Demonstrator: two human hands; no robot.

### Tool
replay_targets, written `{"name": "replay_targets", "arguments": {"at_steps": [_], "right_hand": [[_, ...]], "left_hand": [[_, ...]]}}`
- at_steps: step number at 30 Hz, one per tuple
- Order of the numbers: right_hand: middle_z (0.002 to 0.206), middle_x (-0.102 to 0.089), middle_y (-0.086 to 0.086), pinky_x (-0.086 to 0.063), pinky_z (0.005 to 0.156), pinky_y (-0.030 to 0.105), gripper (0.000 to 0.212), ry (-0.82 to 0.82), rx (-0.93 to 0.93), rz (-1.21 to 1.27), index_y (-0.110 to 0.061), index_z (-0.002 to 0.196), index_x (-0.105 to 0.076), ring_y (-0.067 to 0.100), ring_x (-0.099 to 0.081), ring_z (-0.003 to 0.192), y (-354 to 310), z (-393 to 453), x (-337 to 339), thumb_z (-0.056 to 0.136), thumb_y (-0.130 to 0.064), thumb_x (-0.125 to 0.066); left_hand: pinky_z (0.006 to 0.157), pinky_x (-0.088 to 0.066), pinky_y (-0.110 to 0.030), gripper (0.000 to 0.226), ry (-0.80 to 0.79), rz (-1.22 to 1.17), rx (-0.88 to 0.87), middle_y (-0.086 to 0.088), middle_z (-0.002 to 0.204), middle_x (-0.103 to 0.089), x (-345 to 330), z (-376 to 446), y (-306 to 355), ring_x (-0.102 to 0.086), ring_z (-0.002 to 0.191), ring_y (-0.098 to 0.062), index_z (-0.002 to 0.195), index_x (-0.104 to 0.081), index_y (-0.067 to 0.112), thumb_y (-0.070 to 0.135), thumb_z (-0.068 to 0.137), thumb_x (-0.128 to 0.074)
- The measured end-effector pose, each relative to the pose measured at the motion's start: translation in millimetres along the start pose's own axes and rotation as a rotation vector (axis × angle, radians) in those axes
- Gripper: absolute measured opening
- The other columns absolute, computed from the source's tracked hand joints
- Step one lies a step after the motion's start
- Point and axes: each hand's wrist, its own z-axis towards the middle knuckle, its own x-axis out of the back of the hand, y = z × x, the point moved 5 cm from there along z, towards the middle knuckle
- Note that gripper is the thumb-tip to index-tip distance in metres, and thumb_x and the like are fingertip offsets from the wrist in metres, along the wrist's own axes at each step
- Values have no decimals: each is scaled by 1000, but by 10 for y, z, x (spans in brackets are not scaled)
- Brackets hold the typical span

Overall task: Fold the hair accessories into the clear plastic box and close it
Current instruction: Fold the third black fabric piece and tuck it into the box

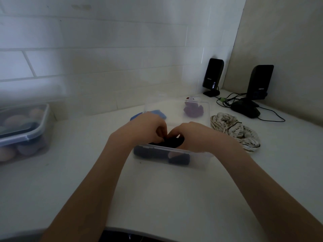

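Observation:
A clear plastic box (197, 158) sits on the white counter in front of me, its lid (174, 109) standing open behind it. Dark hair accessories (152, 154) lie inside, seen through the front wall. My left hand (145, 128) and my right hand (195, 135) meet over the box, both pinching a black fabric accessory (174, 141) at the rim. A purple accessory (193, 110) shows through the lid, and a blue one (157, 113) lies behind my left hand. A cream striped fabric accessory (234, 130) lies right of the box.
A second clear lidded container (24, 133) with rounded items stands at the left. Two black speakers (212, 75) (258, 84) with cables stand in the back right corner. A tiled wall runs close behind. The counter's front edge (157, 231) is near me.

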Motion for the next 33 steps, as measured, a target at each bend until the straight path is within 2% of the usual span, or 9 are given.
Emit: {"name": "replay_targets", "arguments": {"at_steps": [3,5,8,12,17,19,24,27,33], "right_hand": [[102,-70,-4,-47,77,26,52,28,12,-10,-35,113,-65,18,-61,92,24,3,0,67,-57,-73],[100,-71,-6,-47,74,25,49,49,17,19,-36,111,-66,15,-61,89,43,-1,-9,67,-56,-73],[94,-72,-7,-53,75,28,39,134,28,129,-36,104,-70,11,-63,81,80,-33,8,69,-52,-73],[91,-73,-6,-56,76,37,30,201,89,165,-33,104,-71,12,-66,77,68,-79,52,77,-46,-67],[92,-74,-13,-54,68,26,32,387,132,113,-31,97,-74,2,-62,74,74,-136,182,84,-53,-54],[87,-73,-13,-55,69,27,33,460,124,135,-29,93,-74,0,-60,71,115,-143,235,84,-52,-52],[60,-62,-13,-40,53,21,33,672,110,211,-19,74,-72,3,-53,55,251,-188,349,88,-44,-55],[59,-61,-5,-41,55,28,37,786,51,244,-16,74,-72,6,-46,52,363,-224,396,88,-44,-53],[56,-55,-8,-30,48,24,37,1058,-140,388,-18,75,-69,3,-41,46,663,-325,481,93,-41,-46]], "left_hand": [[83,-50,-23,21,54,-47,-24,-3,97,-72,-25,-17,-54,-64,89,-15,102,-72,16,9,84,-63],[71,-48,-12,20,88,-77,-35,3,87,-71,-51,7,-110,-63,78,-7,97,-72,18,10,81,-64],[58,-38,-1,18,180,-89,-75,20,67,-55,-52,40,-141,-51,62,4,91,-74,20,11,81,-63],[60,-38,-19,22,387,-69,-120,21,58,-46,45,29,-121,-46,56,0,85,-76,21,11,76,-58],[48,-34,-13,18,617,-199,-77,22,44,-50,229,-68,-271,-51,48,1,68,-70,27,21,68,-53],[49,-35,-21,22,694,-199,-53,21,47,-49,286,-95,-344,-49,49,-1,70,-72,19,23,66,-50],[49,-32,-20,14,781,-173,2,20,49,-45,300,-101,-456,-46,48,-8,70,-71,15,14,73,-57],[46,-29,-19,15,854,-185,96,19,48,-43,314,-115,-547,-43,47,-5,69,-70,15,11,75,-57],[55,-41,-28,19,867,-261,265,-7,60,-63,276,-89,-770,-58,59,-28,75,-72,11,14,79,-53]]}}
